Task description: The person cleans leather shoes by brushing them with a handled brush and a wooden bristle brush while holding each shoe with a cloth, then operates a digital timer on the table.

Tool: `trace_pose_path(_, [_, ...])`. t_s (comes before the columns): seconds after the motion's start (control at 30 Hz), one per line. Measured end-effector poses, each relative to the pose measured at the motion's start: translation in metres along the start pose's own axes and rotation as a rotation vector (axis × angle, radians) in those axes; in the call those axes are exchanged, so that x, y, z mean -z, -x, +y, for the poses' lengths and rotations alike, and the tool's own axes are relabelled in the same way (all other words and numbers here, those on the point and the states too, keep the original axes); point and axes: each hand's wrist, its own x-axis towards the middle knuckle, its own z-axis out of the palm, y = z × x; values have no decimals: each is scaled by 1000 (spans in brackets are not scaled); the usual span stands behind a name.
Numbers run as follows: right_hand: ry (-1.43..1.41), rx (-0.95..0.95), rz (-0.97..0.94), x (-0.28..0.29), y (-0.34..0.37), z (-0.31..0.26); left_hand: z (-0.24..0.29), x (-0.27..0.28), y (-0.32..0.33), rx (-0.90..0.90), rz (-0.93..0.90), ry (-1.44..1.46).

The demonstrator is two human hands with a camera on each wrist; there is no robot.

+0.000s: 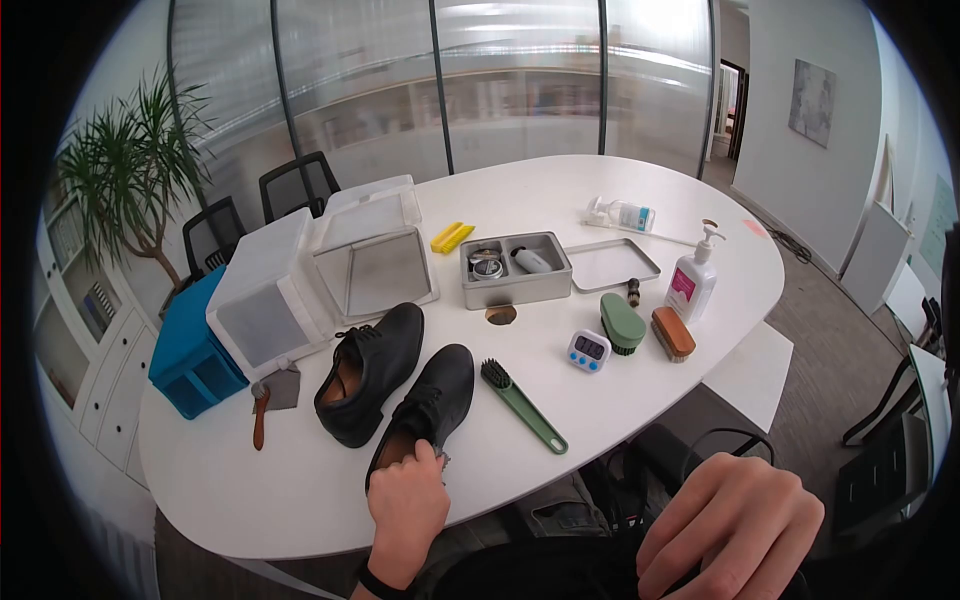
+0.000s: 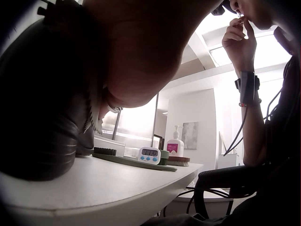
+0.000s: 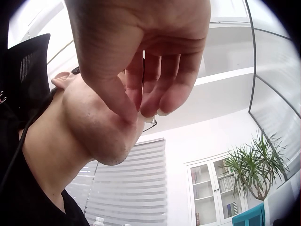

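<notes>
My left hand [image 1: 408,500] is at the heel end of a black lace-up shoe [image 1: 440,390], fingers curled around a bit of grey cloth [image 1: 443,458] that pokes out beside the thumb. In the left wrist view the cloth's zigzag edge [image 2: 90,115] hangs along the dark leather. Most of the cloth and the shoe's heel are hidden behind the hand. The matching shoe [image 1: 370,375] stands to the left. My right hand [image 1: 735,530] is raised off the table; the right wrist view shows its loosely bent fingers [image 3: 169,82] close to the face, with nothing visible in them.
Right of the shoes lie a green-handled brush [image 1: 525,405], a timer [image 1: 588,352], a green brush [image 1: 622,322], a wooden brush [image 1: 673,335] and a pump bottle [image 1: 692,277]. Behind stands a metal tin [image 1: 515,292]. A wooden-handled tool [image 1: 260,415], blue box [image 1: 195,345] and white bins [image 1: 265,290] are left.
</notes>
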Motion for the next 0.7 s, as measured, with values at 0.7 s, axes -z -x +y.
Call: trace_pose_path(0.7, [-452,-200,107,1,6,-2,1,2,-1,7,-9,-7])
